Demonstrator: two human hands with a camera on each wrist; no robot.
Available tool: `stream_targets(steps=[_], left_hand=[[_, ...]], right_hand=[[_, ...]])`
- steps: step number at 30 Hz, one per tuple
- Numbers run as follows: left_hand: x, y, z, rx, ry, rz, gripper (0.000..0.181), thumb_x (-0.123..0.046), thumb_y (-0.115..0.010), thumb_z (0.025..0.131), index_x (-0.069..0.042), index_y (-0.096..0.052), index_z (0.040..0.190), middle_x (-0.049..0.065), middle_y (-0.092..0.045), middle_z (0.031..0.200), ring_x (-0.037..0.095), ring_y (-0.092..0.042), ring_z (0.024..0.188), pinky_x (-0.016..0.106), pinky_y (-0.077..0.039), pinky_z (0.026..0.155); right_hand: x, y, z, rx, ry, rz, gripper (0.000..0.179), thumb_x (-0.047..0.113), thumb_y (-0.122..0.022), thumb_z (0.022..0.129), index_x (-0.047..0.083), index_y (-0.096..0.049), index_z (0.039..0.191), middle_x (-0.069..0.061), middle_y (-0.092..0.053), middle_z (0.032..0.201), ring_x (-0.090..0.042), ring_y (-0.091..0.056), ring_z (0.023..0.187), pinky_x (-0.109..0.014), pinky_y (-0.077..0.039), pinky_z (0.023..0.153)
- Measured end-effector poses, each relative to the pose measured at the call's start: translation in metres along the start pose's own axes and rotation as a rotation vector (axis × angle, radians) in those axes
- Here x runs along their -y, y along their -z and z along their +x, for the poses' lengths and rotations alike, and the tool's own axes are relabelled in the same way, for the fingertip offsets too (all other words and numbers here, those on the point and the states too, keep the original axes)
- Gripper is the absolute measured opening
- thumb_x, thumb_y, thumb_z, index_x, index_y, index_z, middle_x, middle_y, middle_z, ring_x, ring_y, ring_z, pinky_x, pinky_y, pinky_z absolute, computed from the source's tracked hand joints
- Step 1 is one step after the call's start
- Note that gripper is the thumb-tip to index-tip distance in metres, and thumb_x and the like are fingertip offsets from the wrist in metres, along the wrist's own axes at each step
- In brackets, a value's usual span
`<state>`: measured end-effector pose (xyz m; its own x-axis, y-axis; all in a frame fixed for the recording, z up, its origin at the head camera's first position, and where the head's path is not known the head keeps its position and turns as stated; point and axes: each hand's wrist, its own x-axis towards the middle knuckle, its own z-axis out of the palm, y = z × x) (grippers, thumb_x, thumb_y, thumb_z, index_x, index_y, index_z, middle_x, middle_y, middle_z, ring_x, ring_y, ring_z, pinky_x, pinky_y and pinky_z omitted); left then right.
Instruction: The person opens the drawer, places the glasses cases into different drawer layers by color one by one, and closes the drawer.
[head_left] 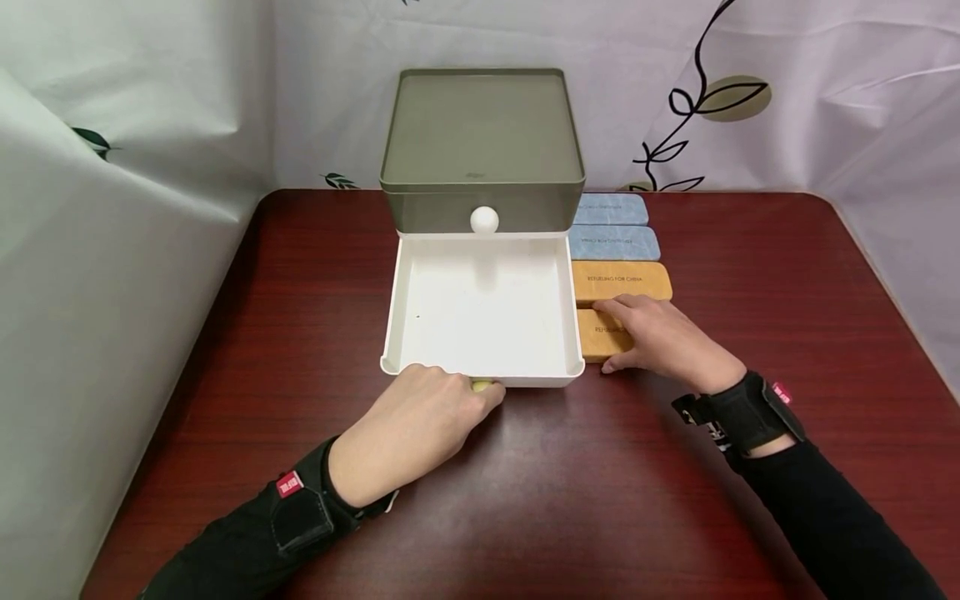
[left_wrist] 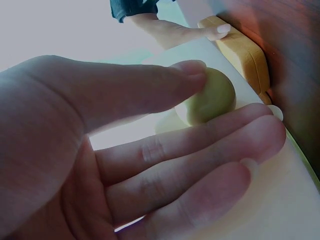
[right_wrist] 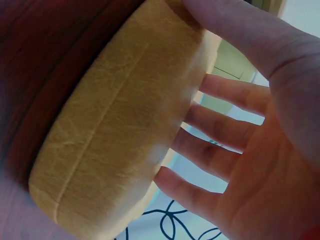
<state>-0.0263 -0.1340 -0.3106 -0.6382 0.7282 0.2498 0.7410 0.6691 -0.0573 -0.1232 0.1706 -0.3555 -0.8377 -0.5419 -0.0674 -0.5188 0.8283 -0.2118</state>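
A grey-green drawer box [head_left: 483, 129] stands at the back of the table with its lower white drawer [head_left: 483, 333] pulled out. My left hand [head_left: 431, 425] is at the drawer front and pinches its yellow-green round knob [left_wrist: 217, 97] between thumb and fingers. To the right of the drawer, my right hand [head_left: 667, 342] grips the nearest yellow glasses case [head_left: 597, 343], thumb on the near side and fingers over the far side. Printed lettering on that case is partly covered by the hand. A second yellow glasses case [head_left: 626, 281] lies just behind it.
Two blue glasses cases [head_left: 615, 243] lie farther back in the same row, against the box's right side. A white round knob [head_left: 484, 220] sits on the upper drawer front. Patterned white cloth [head_left: 862, 100] hangs behind the dark red table [head_left: 300, 333].
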Motion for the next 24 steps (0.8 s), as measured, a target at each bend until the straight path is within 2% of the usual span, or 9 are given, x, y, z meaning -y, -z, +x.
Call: stream_targets(steps=[4,10,16,24], left_hand=[[0.0,0.0,0.0,-0.007,0.001,0.0,0.024,-0.002,-0.066,0.08,-0.019,-0.054,0.068,-0.004,-0.051,0.065,0.017,-0.048,0.051,0.031,-0.034,0.041],[0.0,0.0,0.0,-0.011,-0.001,0.004,0.024,-0.002,-0.066,0.079,-0.019,-0.055,0.068,-0.004,-0.051,0.065,0.016,-0.047,0.05,0.031,-0.033,0.041],[0.0,-0.001,0.0,-0.012,-0.002,0.01,0.024,-0.001,-0.066,0.079,-0.018,-0.054,0.067,-0.004,-0.049,0.062,0.016,-0.044,0.048,0.03,-0.032,0.04],[0.0,-0.001,-0.001,-0.008,-0.001,0.01,0.025,0.0,-0.066,0.078,-0.018,-0.053,0.066,-0.004,-0.048,0.061,0.015,-0.04,0.047,0.029,-0.03,0.04]], right_hand=[[0.0,-0.003,0.001,-0.006,0.014,-0.002,0.078,0.026,-0.09,0.062,0.001,-0.055,0.127,-0.015,-0.065,0.115,-0.034,-0.061,0.104,-0.049,-0.047,0.087],[-0.001,-0.007,0.002,-0.027,0.022,-0.022,0.074,0.025,-0.09,0.063,0.002,-0.056,0.124,-0.013,-0.065,0.111,-0.032,-0.062,0.099,-0.048,-0.048,0.082],[-0.001,-0.006,0.0,-0.023,-0.014,-0.026,0.073,0.027,-0.088,0.066,0.004,-0.056,0.127,-0.016,-0.064,0.113,-0.034,-0.061,0.104,-0.051,-0.048,0.082],[-0.002,0.004,-0.005,-0.012,-0.091,0.026,0.079,0.033,-0.086,0.068,0.005,-0.051,0.133,-0.018,-0.061,0.122,-0.032,-0.058,0.111,-0.051,-0.048,0.084]])
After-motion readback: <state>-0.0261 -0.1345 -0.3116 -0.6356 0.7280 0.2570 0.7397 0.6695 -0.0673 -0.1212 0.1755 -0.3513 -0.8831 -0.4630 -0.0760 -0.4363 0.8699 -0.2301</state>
